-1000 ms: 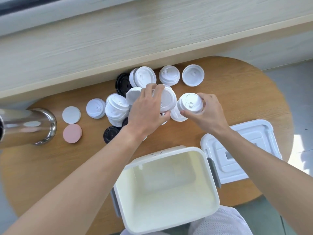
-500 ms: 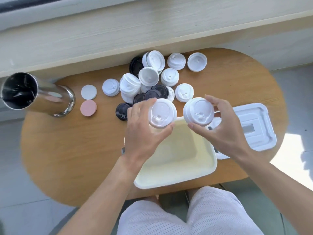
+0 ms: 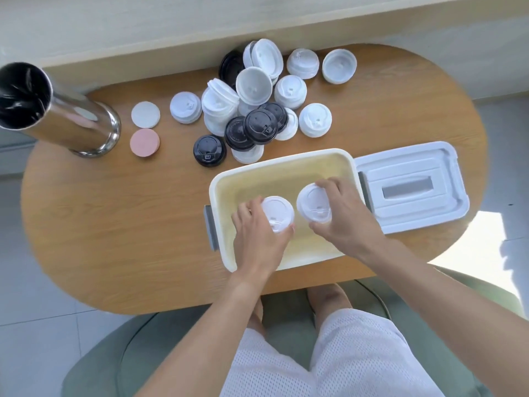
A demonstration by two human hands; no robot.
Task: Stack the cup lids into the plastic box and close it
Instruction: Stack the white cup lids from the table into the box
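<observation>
Placing step in hand: left hand (image 3: pixel 257 230) and right hand (image 3: pixel 343 219), fingers curled, each gripping a round white plastic cup lid stack (image 3: pixel 277 212) (image 3: pixel 314 206) inside the open cream plastic box (image 3: pixel 282 164); next, release, then fetch remaining lids beyond.

I took the place for a café or a break corner, though I could not be sure. A small oval wooden worktop (image 3: pixel 114 224) stood against a pale wood ledge (image 3: pixel 171 27), over grey floor tiles (image 3: pixel 34 325). Takeaway cup lids (image 3: pixel 252 110), coasters (image 3: pixel 145 129) and a steel tumbler (image 3: pixel 57 110) lay on it.
</observation>
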